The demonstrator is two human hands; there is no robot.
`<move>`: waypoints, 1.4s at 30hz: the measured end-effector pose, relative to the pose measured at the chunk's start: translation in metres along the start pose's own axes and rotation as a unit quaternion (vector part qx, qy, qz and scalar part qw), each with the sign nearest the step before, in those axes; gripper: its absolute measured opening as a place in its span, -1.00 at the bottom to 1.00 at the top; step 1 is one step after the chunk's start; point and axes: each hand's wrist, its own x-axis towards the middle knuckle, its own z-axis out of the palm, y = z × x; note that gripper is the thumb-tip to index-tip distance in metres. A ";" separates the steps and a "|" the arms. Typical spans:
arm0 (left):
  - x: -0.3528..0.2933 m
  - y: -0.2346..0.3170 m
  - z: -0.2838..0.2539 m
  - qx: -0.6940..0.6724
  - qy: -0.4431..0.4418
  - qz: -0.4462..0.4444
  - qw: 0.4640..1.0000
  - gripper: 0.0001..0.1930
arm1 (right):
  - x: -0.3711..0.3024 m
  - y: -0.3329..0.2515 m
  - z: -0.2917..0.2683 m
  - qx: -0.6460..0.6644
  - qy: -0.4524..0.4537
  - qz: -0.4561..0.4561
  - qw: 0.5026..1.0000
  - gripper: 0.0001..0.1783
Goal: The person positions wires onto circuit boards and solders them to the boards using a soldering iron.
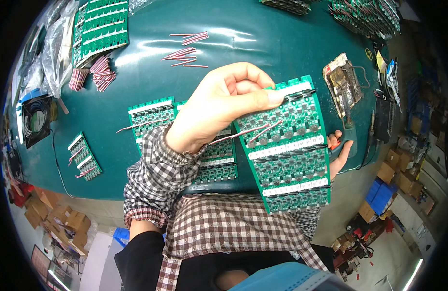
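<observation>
My left hand (224,99) grips the top edge of a green circuit board panel (289,169), thumb on its front face. The panel is held up and tilted above the table's near edge. White strips, rows of small components and short black wires cross it. Two thin red-and-white wires (243,134) stick out across its upper left part. My right hand (339,164) is at the panel's right edge, partly hidden behind it. Its fingers are closed round a tool with a dark and orange handle (334,149); the tool's working end is hidden.
More boards (151,106) lie under my left forearm, and a small board (85,156) lies left. Cut wires (185,53) and wire bundles (103,75) lie farther back. A fan (37,119) stands left; a stained tray (341,80) and a soldering iron (370,138) are right.
</observation>
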 end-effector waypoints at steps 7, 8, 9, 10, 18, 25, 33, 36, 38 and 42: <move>-0.007 0.004 0.004 0.025 -0.012 0.022 0.999 -0.83 | -0.001 0.004 0.003 0.005 0.009 0.002 1.000 -0.56; -0.008 0.004 0.004 0.030 -0.013 0.026 0.999 -0.83 | 0.000 0.004 0.002 0.002 0.009 0.002 1.000 -0.56; -0.008 0.003 0.004 0.029 -0.013 0.026 0.999 -0.83 | 0.000 0.004 0.002 0.002 0.009 0.003 1.000 -0.56; -0.008 0.003 0.004 0.036 -0.010 0.029 0.999 -0.83 | 0.000 0.004 0.003 0.001 0.007 0.003 1.000 -0.56; -0.009 0.004 0.006 0.025 -0.007 0.025 0.999 -0.84 | 0.000 0.004 0.005 -0.002 0.009 -0.003 1.000 -0.56; -0.009 0.003 0.004 0.027 0.005 0.009 1.000 -0.84 | 0.000 0.004 0.010 -0.014 0.013 -0.007 1.000 -0.55; -0.005 0.000 0.001 0.017 -0.001 0.000 1.000 -0.85 | -0.001 0.002 0.011 -0.009 0.005 0.007 1.000 -0.55; -0.004 -0.001 0.001 0.024 -0.002 -0.005 1.000 -0.85 | 0.000 0.002 0.012 -0.015 0.004 0.003 1.000 -0.55; -0.004 0.000 0.001 0.024 0.004 -0.010 1.000 -0.85 | 0.000 0.001 0.012 -0.034 0.002 -0.002 0.999 -0.55; -0.004 -0.001 0.001 0.020 0.003 -0.012 1.000 -0.84 | -0.001 0.001 0.013 -0.025 0.005 0.000 1.000 -0.55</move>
